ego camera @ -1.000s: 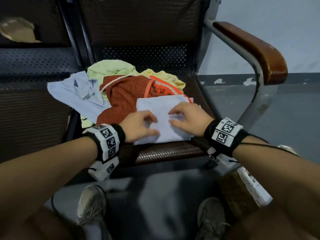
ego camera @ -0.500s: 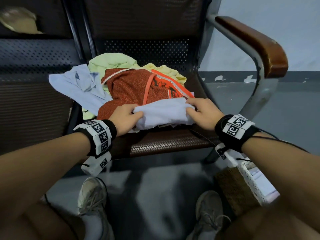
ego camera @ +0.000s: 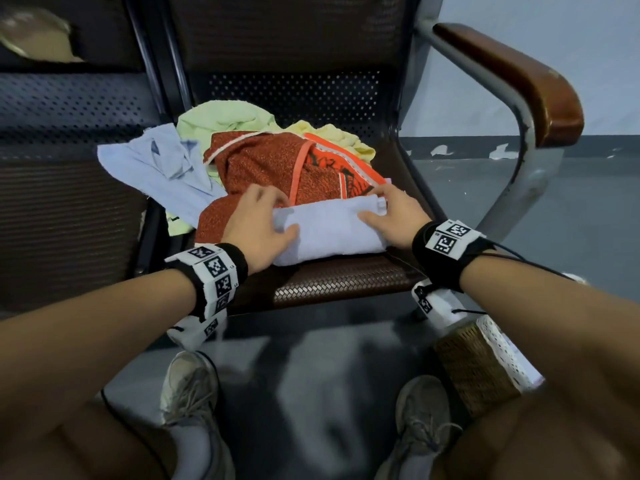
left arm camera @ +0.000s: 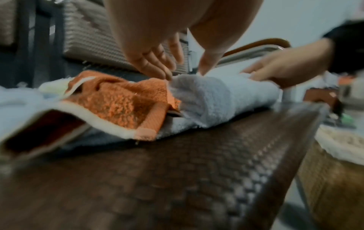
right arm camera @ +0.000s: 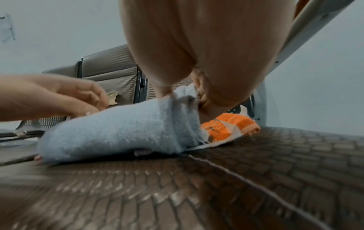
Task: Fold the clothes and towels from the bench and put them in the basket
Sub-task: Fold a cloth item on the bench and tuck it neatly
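Note:
A folded pale-blue towel (ego camera: pixel 332 230) lies as a thick band across the front of the bench seat (ego camera: pixel 339 282). My left hand (ego camera: pixel 284 214) holds its left end, thumb on top and fingers down behind the fold against the orange-red towel (ego camera: pixel 270 168). My right hand (ego camera: pixel 377 207) pinches the towel's upper right corner, which the right wrist view shows raised (right arm camera: pixel 183 91). The left wrist view shows the towel (left arm camera: pixel 226 96) doubled over, with my left hand (left arm camera: pixel 185 74) at its far edge. The wicker basket (ego camera: pixel 478 368) with white lace lining stands on the floor at my right.
Behind the towel lies a heap: a light-blue shirt (ego camera: pixel 156 168), a green towel (ego camera: pixel 221 116) and a yellow towel (ego camera: pixel 336 136). A metal arm with a brown armrest (ego camera: pixel 519 81) bounds the seat on the right. My shoes (ego camera: pixel 187 393) are on the grey floor below.
The towel lay flat and wider under both hands a second ago. Its near edge was lifted and folded away from me, and both hands now sit at the ends of a narrower band.

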Demonstrator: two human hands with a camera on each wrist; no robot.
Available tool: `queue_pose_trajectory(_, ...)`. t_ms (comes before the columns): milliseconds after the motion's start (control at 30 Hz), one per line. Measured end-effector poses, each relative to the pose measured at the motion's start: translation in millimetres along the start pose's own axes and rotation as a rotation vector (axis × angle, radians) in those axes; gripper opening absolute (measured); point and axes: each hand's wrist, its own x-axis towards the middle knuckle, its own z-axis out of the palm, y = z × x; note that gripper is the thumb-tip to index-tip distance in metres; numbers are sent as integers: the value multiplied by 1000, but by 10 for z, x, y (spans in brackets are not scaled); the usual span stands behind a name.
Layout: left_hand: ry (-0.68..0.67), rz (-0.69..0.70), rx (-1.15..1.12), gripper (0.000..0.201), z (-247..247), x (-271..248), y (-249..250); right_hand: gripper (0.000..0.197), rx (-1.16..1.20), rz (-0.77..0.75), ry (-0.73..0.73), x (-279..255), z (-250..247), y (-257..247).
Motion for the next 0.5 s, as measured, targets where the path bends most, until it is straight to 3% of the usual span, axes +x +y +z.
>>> queue_pose_trajectory(67,-178,106,80,67,43,-25,9,48,-53,1,19,23,14,-42)
queue_pose_trajectory(133,-334,94,126,88,73,-34,-13,48,-153,-75,87,23,10,-107)
queue_pose_trajectory(200,-379,73,153,89,89,-34,-39,37,-198,-244,162,9,33,-190)
queue_pose_trajectory(267,-311,46,150,71,80,-7,-48,32,-157,-421,111,-22,82,-267)
queue_pose_trajectory(333,-220,6,88,49,23,39,-13,52,-216,-485,-50,-72,131,-335)
queue_pose_trajectory(433,-131,-32,-77,38,-113,105,117,80,-487,-481,-84,-79,157,-342)
queue_pose_trajectory(500,-57,-23,-206,37,-202,148,278,79,-437,-425,-67,-65,105,-356)
